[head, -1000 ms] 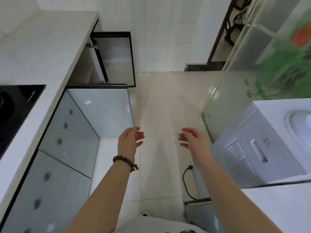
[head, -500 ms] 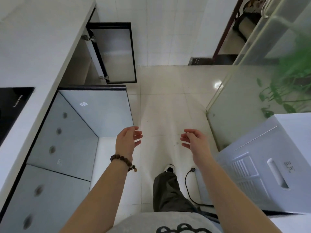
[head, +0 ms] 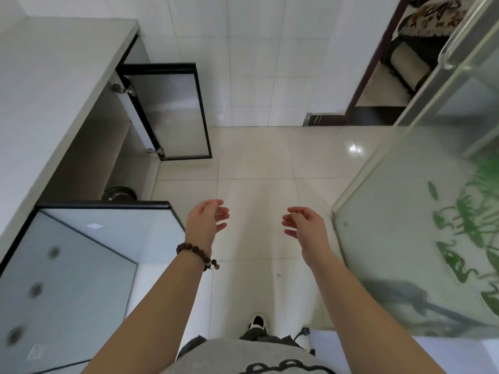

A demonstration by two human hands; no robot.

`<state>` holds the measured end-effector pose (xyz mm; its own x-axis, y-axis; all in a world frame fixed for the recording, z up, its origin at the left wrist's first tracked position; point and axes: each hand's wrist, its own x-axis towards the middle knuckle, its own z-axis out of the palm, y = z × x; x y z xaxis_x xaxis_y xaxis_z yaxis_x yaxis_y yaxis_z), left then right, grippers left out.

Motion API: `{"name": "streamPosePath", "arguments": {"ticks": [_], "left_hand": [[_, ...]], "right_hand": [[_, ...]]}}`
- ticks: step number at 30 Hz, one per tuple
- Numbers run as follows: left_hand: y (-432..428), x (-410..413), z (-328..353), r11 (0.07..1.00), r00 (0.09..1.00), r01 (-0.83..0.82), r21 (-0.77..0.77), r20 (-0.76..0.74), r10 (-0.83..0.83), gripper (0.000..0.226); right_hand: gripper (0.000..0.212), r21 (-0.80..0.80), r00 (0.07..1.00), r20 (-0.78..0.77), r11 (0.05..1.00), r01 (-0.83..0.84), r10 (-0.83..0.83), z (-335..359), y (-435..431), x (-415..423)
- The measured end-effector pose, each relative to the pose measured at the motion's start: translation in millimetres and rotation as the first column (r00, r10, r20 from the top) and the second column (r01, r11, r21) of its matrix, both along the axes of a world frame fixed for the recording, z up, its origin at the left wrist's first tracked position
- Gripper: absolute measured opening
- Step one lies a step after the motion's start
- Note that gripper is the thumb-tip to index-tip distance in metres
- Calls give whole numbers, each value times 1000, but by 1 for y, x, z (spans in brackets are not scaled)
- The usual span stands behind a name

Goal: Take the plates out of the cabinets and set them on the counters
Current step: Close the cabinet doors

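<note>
Head view: glossy pale square floor tiles (head: 256, 163) fill the middle. At left runs the smooth white bench (head: 54, 76), at right a frosted glass panel (head: 405, 225) printed with green leaves. Under the bench, black-framed and frosted, the near cabinet door (head: 113, 233) and the far cabinet door (head: 172, 112) stand open. The left hand (head: 204, 225) and right hand (head: 307, 230) hover over the floor, fingers loosely curved and slightly spread, holding nothing. A dark round metallic vessel (head: 120, 194) sits low inside the far cabinet; whether it is a plate or a bowl I cannot tell. A brown bead bracelet (head: 193, 251) circles the left wrist.

Counter (head: 54, 76): matt, smooth, pale stone look. Cabinet door (head: 172, 114): frosted glass in a black frame, with shiny metal hinges (head: 122, 89). Floor tiles (head: 270, 163): glossy beige, reflective. Wall tiles (head: 256, 63): glossy white. Bracelet (head: 193, 249): dark wooden-looking beads. Sliding door (head: 399, 217): frosted glass, green print.
</note>
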<state>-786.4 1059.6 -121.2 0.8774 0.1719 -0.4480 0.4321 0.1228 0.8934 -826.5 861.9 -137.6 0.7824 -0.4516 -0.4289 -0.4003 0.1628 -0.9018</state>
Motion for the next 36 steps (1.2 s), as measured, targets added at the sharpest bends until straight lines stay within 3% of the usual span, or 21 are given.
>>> {"name": "streamPosePath", "arguments": {"ticks": [12,21,28,36], "left_hand": [[-21,142,-21,996,995,-84,14,-53,85,23],[4,298,-34,965,965,-258,-47,-58,255,23],[52,398,-2,900,902,-432,-49,-39,431,23],[105,440,0,780,781,-624,-39,-64,622,21]], "right_hand": [[24,-13,993,-57,995,-101,101,-18,-26,157],[24,-60,957,-49,955,-290,287,-23,3,349],[23,-78,895,9,892,-444,446,13,60,486],[19,-57,752,-5,750,-659,659,16,134,571]]}}
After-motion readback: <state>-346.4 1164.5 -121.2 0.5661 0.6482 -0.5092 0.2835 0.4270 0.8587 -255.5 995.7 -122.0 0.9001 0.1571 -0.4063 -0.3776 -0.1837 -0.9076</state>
